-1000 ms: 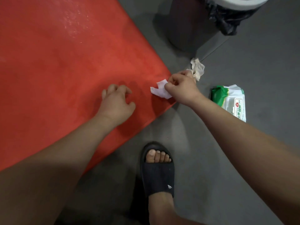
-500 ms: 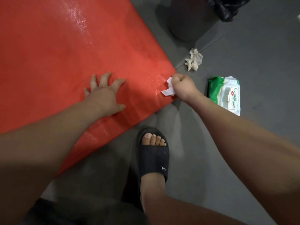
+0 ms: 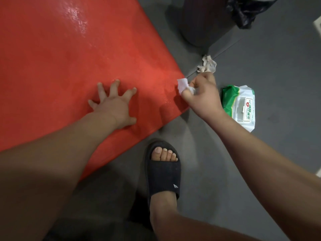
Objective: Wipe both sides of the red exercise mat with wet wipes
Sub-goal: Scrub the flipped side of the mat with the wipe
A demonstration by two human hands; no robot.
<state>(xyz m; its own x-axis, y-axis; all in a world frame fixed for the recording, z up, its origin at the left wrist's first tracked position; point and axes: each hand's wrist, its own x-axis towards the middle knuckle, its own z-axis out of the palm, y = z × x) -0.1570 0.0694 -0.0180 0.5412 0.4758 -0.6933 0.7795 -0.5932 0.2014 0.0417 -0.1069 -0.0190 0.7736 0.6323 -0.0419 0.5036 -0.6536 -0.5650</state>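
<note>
The red exercise mat (image 3: 73, 54) lies flat on the grey floor and fills the upper left; wet streaks shine on it. My left hand (image 3: 115, 106) presses on the mat near its right corner with fingers spread straight. My right hand (image 3: 202, 94) is at that corner, fingers curled round a small white wet wipe (image 3: 182, 84) whose free end pokes out over the mat's edge. The green and white pack of wet wipes (image 3: 240, 106) lies on the floor just right of my right hand.
A crumpled used wipe (image 3: 207, 64) lies on the floor beyond my right hand. A dark bin (image 3: 205, 21) with a black liner stands at the top. My foot in a black slide sandal (image 3: 163, 173) rests on the floor below the mat's corner.
My left hand went from curled fingers to flat and spread on the mat. My right hand with the wipe slid from on the mat out to its corner edge.
</note>
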